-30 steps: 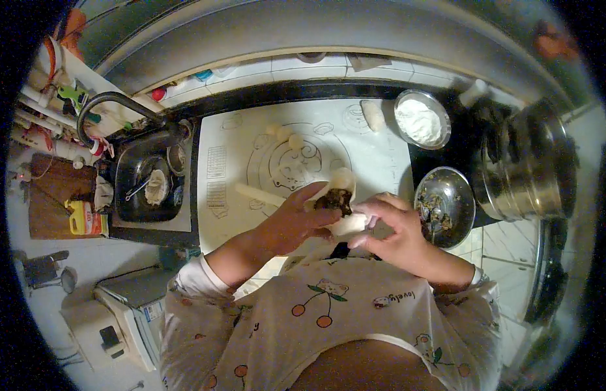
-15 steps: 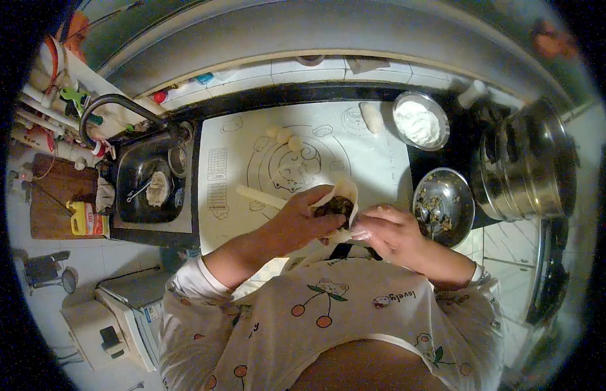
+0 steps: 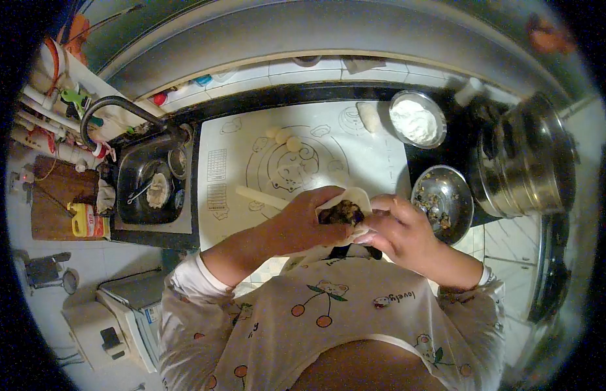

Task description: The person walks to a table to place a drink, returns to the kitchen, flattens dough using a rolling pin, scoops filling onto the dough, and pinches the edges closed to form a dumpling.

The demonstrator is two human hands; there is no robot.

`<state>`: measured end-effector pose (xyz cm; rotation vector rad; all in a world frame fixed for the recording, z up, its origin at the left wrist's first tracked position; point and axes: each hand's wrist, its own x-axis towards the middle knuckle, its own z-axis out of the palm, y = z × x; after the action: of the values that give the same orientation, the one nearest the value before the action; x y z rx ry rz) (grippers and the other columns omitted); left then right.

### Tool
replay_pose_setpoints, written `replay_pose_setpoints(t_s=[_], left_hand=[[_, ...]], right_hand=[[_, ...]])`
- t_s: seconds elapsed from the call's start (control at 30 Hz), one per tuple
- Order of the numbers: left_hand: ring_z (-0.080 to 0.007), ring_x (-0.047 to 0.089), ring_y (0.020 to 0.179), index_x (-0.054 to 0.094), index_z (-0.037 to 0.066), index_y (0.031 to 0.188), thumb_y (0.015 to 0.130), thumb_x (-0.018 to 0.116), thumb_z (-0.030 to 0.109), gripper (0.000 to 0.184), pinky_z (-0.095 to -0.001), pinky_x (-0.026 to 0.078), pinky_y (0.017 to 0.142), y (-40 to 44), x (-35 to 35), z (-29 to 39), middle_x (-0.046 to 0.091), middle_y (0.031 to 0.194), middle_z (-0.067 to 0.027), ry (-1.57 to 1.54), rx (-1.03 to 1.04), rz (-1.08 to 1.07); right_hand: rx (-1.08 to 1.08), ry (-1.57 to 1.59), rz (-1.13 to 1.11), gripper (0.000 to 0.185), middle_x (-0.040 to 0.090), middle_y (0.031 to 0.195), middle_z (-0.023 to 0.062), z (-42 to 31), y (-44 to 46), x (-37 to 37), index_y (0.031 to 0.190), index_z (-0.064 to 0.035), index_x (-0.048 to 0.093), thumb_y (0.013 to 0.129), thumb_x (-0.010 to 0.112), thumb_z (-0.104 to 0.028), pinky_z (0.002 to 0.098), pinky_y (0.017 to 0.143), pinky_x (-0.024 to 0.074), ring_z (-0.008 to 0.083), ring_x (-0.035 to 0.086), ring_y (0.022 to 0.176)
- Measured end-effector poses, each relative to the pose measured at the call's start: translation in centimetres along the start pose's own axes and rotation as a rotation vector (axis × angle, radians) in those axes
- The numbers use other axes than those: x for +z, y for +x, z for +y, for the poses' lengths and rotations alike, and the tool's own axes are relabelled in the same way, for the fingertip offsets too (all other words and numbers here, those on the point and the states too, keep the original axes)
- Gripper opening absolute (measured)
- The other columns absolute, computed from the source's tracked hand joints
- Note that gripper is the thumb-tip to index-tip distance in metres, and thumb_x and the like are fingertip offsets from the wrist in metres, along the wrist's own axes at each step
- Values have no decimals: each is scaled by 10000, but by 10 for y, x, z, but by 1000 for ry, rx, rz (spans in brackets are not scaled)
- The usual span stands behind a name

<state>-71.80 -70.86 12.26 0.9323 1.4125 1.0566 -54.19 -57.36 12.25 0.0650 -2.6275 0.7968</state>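
Observation:
A round dough wrapper (image 3: pixel 357 197) with dark chopped filling (image 3: pixel 341 214) on it is held above the front edge of the white printed mat (image 3: pixel 234 156). My left hand (image 3: pixel 303 218) cups the wrapper from the left, its thumb by the filling. The fingers of my right hand (image 3: pixel 395 228) pinch the wrapper's right edge. A pale rolling pin (image 3: pixel 260 196) lies on the mat, partly behind my left hand. Several small dough pieces (image 3: pixel 283 138) sit farther back, and a dough roll (image 3: pixel 368 117) lies at the back right of the mat.
A bowl of white flour (image 3: pixel 417 120) and a metal bowl of filling (image 3: pixel 440 205) stand to the right. Beyond them is a large stacked steel steamer (image 3: pixel 528 159). On the left is a black sink (image 3: pixel 153 186) with a dark faucet (image 3: pixel 98 107).
My right fingers have moved from the wrapper's lower right edge up along its right side. My left hand has kept hold, and the filling now faces up more openly.

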Motion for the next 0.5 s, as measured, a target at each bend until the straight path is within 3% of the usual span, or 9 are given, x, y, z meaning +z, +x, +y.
replay_pose_setpoints(t_s=[0.13, 0.23, 0.33, 0.5], left_hand=[[-157, 575, 922, 513, 67, 1166, 698, 743, 160, 529, -299, 496, 771, 2, -4, 6, 618, 987, -55, -181, -206, -63], [-178, 570, 946, 406, 35, 1253, 714, 743, 194, 656, -302, 493, 803, 0, -7, 5, 568, 1082, -88, -219, 38, -146], [-194, 582, 922, 409, 42, 1236, 754, 694, 211, 585, -312, 506, 755, 3, 5, -3, 570, 1066, -93, -276, 194, -139], [-221, 601, 882, 413, 52, 1208, 821, 612, 238, 474, -328, 529, 675, 5, 20, -14, 574, 1040, -100, -347, 84, -37]], right_hand=[[39, 154, 127, 180, 601, 963, 118, 0, -2, -1, 903, -55, 636, 738, 679, -114, 339, 721, 508, 283, 605, 839], [220, 346, 323, 119, 652, 846, 106, 2, -3, 4, 845, -44, 651, 730, 681, -57, 308, 706, 507, 239, 640, 777], [313, 414, 429, 125, 648, 817, 124, -1, -1, 6, 773, -1, 617, 674, 681, 42, 275, 635, 494, 183, 628, 737], [170, 404, 394, 221, 661, 844, 97, 6, -5, 20, 958, -44, 630, 741, 640, -2, 291, 649, 521, 204, 652, 723]])
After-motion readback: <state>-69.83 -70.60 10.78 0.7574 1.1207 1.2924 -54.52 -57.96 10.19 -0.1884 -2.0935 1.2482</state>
